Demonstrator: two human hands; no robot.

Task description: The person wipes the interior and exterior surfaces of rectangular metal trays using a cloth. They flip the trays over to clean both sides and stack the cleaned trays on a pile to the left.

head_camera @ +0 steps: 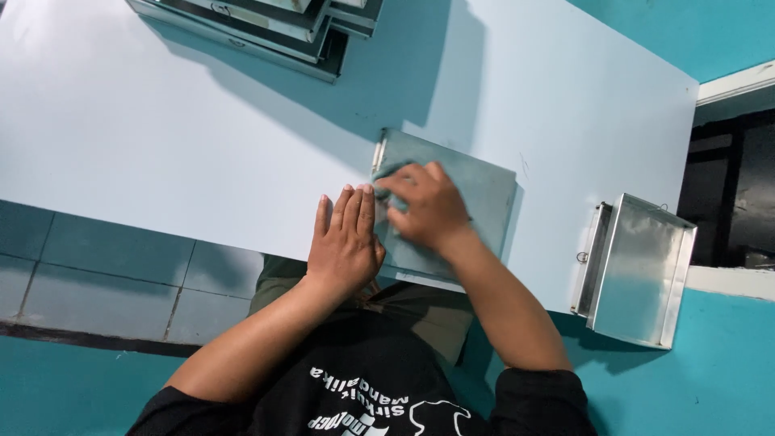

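Black printed short-sleeved shirt, olive trousers

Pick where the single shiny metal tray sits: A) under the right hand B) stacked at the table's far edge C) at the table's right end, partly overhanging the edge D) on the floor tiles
C: the shiny metal tray lies at the right end of the white table, its near corner past the edge, apart from both hands.

Stack of metal trays [266, 28] at table's far edge, empty shiny tray [642, 270] overhanging white table [161, 137]
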